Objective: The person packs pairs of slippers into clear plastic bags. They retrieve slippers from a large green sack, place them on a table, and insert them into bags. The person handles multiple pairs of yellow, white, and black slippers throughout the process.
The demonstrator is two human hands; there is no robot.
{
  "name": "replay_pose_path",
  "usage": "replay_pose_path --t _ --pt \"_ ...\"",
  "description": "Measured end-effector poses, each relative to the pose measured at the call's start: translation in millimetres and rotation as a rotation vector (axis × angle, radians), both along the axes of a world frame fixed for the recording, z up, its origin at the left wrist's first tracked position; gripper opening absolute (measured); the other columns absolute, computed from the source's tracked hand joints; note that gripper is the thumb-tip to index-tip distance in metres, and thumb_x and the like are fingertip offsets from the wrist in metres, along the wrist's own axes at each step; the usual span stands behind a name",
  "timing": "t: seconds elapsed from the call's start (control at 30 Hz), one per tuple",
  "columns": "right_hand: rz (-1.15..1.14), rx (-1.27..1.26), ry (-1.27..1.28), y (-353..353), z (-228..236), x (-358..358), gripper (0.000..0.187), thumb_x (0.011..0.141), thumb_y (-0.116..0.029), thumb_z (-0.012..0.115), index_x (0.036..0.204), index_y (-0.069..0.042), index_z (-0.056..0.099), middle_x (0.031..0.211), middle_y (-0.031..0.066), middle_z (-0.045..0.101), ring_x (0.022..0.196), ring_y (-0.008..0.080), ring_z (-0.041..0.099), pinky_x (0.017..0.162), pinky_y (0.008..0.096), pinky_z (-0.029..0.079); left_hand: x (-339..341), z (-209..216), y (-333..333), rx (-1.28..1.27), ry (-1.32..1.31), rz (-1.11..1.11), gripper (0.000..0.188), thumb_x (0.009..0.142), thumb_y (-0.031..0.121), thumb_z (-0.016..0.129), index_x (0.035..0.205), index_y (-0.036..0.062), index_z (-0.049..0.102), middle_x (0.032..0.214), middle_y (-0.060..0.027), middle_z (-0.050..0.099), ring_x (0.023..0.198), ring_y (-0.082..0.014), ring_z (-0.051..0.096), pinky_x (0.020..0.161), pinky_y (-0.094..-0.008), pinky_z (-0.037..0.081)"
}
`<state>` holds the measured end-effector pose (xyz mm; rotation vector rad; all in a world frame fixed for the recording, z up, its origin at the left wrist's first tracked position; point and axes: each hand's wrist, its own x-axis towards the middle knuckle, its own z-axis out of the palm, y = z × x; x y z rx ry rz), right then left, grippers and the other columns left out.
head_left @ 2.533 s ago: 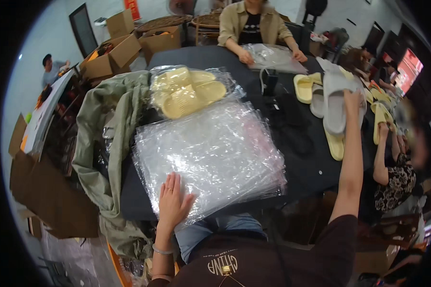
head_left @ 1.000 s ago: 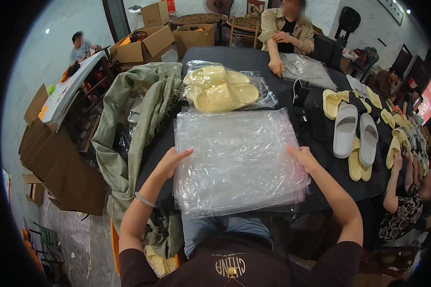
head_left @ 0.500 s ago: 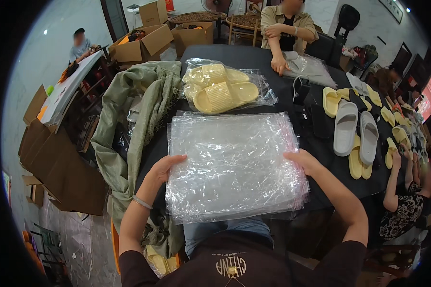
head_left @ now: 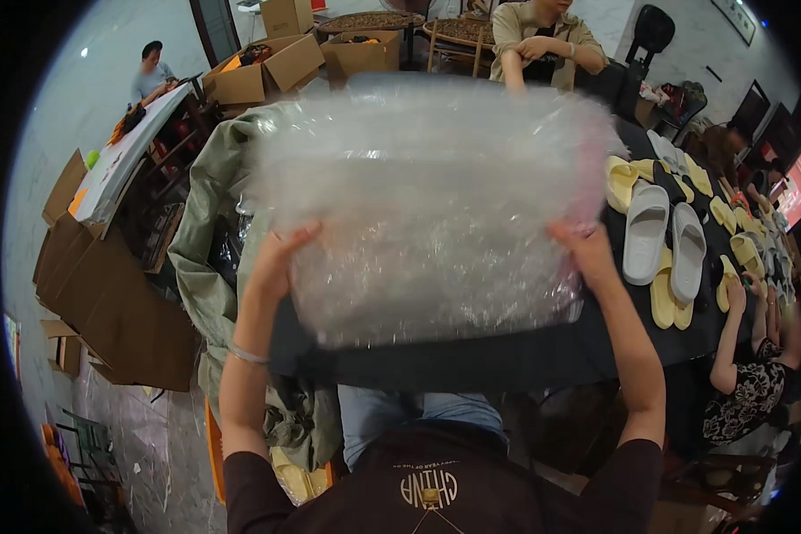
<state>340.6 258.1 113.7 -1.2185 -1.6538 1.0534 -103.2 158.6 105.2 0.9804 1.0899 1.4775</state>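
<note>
Between my two hands hangs a stack of clear plastic bags (head_left: 436,267), raised over the dark table and blurred along its far part by motion. My left hand (head_left: 283,258) grips its left edge, thumb on top. On the opposite edge, where the plastic looks pinkish, my right hand (head_left: 586,249) is closed in the same way. The stack hides the middle of the table and whatever lies behind it.
Grey slippers (head_left: 646,233) and pale yellow slippers (head_left: 666,298) cover the table's right side, where another person's hands (head_left: 737,298) work. Green sacking (head_left: 206,191) drapes the left. Cardboard boxes (head_left: 267,69) stand behind; a person (head_left: 547,44) sits across the table.
Both hands have lifted the stack of bags up and away from me. It now covers the bagged yellow slippers that showed beyond it before.
</note>
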Motion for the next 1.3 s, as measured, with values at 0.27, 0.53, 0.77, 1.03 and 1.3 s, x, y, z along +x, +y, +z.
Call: replay_pose_path --t 0.27,0.53,0.77,1.03,1.3 --pt "0.099 0.05 0.164 9 -34 16 0.043 0.074 -0.014 0.076 0.112 -0.001 0.059 0.095 0.0012 0.06 0.083 0.0117 0.056 0.075 0.0271 0.046 -14 -8 10 0.199 0.096 0.03 0.064 0.069 0.022 0.081 0.122 0.0003 0.052 0.117 -0.007 0.057 0.111 -0.0184 0.053 0.095 -0.0321 0.04" --pt "0.209 0.016 0.416 -4 -62 26 0.06 0.068 -0.012 0.082 0.12 -0.006 0.053 0.102 -0.0001 0.056 0.092 0.0128 0.053 0.077 0.0269 0.045 -28 -18 -10 0.285 0.258 -0.001 0.099 0.055 0.034 0.089 0.133 -0.0023 0.041 0.126 -0.0097 0.051 0.12 -0.0215 0.045 0.1 -0.0338 0.035" --pt "0.13 0.008 0.355 1 -53 5 0.051 0.07 -0.011 0.08 0.115 -0.006 0.056 0.099 0.001 0.061 0.087 0.0125 0.058 0.076 0.0261 0.048 -21 -27 -10 0.132 0.15 -0.101 0.093 0.057 0.032 0.088 0.131 -0.0006 0.044 0.126 -0.0092 0.051 0.117 -0.02 0.046 0.095 -0.0312 0.039" --pt "0.073 0.185 0.096 1 -70 16 0.026 0.077 -0.013 0.075 0.098 -0.003 0.065 0.09 0.0039 0.066 0.08 0.0129 0.061 0.075 0.0268 0.049 -6 -27 -9 0.095 0.172 -0.014 0.074 0.065 0.028 0.083 0.126 0.0015 0.05 0.117 -0.0062 0.057 0.109 -0.0174 0.052 0.089 -0.0297 0.042" --pt "0.025 0.076 0.396 -28 -17 2 0.026 0.078 -0.014 0.074 0.097 0.002 0.064 0.088 0.0054 0.066 0.081 0.0125 0.062 0.075 0.0267 0.049 -5 0 -19 0.066 0.006 0.046 0.046 0.074 0.016 0.077 0.113 0.0012 0.058 0.109 -0.0075 0.062 0.101 -0.0175 0.059 0.086 -0.0319 0.048"
